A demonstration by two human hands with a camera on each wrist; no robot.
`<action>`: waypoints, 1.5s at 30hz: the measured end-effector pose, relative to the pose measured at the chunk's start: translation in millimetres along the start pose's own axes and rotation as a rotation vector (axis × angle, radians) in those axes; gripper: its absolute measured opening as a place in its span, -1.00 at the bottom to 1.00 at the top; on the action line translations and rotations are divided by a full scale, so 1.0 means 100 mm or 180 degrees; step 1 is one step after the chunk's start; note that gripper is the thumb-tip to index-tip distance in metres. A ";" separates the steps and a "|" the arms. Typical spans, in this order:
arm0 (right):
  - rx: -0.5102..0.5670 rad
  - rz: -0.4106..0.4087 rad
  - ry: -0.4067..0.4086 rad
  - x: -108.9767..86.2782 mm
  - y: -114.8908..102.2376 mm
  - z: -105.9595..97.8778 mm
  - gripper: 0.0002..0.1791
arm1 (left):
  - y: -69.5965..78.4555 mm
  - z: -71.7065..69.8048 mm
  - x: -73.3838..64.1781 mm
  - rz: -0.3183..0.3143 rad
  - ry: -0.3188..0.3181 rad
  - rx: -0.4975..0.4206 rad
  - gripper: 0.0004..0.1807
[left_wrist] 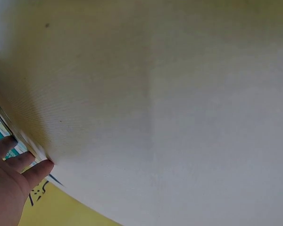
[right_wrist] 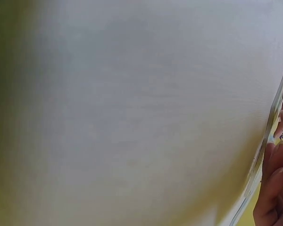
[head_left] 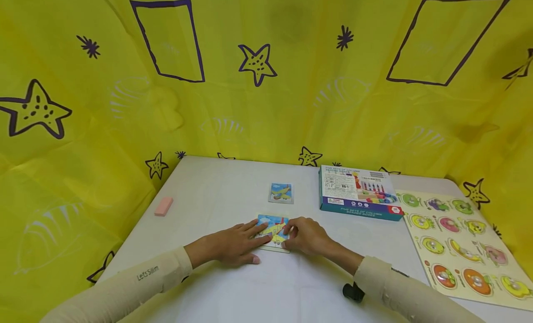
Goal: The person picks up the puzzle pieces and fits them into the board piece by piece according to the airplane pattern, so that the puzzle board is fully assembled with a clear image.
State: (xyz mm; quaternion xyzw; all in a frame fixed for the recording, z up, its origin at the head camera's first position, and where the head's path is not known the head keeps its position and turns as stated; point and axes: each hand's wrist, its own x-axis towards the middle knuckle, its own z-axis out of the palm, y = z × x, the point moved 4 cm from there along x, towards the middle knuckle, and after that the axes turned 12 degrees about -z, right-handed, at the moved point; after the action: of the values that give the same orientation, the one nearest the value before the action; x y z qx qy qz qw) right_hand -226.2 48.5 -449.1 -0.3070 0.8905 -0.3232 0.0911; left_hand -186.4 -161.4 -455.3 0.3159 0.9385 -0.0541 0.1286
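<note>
A small jigsaw puzzle point(head_left: 272, 220) with a yellow airplane on a blue sky lies in front of me on the white table. My left hand point(head_left: 235, 243) lies flat at its left side, its straight fingers reaching over the picture. At the right edge, my right hand point(head_left: 309, 236) has thumb and index finger curled in, pinching a puzzle piece by the red tail. The left wrist view catches the left hand's fingers point(left_wrist: 37, 172) at the lower left. In the right wrist view, curled fingers point(right_wrist: 273, 183) show along the right border.
Beyond the puzzle lies a small airplane picture card point(head_left: 281, 193). A beaded-toy box point(head_left: 360, 192) is at the back right, beside a fruit puzzle board point(head_left: 466, 249). A pink eraser-like block point(head_left: 164, 206) sits far left. A black object point(head_left: 353, 293) stands by the right sleeve.
</note>
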 end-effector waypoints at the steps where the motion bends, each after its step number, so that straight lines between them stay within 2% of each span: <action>1: -0.0013 -0.0001 0.0008 0.01 0.00 0.00 -0.75 | 0.00 0.00 0.00 -0.0002 -0.0004 -0.0002 -0.29; 12: -0.0004 0.0123 -0.0003 0.02 0.01 0.01 -0.72 | 0.01 0.00 0.01 0.0010 0.0039 -0.0013 -0.29; 20: 0.0077 0.0195 0.0006 0.01 0.05 -0.02 -0.79 | 0.05 0.00 0.06 0.0029 0.0202 -0.0124 -0.26; 32: 0.0152 0.0267 -0.0016 0.03 0.07 -0.02 -0.79 | 0.09 -0.04 0.04 0.0170 0.0123 -0.0086 -0.31; 38: 0.0173 0.0310 -0.0036 0.03 0.09 -0.02 -0.79 | 0.09 -0.01 0.06 0.0122 0.0044 -0.0053 -0.31; 45: 0.0153 0.0364 -0.0085 0.03 0.11 -0.02 -0.77 | 0.10 -0.02 0.09 0.0144 0.0079 -0.0074 -0.32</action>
State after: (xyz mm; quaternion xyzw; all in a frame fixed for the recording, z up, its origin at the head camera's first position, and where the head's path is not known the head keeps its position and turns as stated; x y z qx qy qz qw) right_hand -234.4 54.4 -453.9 -0.2576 0.8973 -0.3345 0.1286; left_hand -187.8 -147.4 -455.9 0.3361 0.9332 -0.0363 0.1218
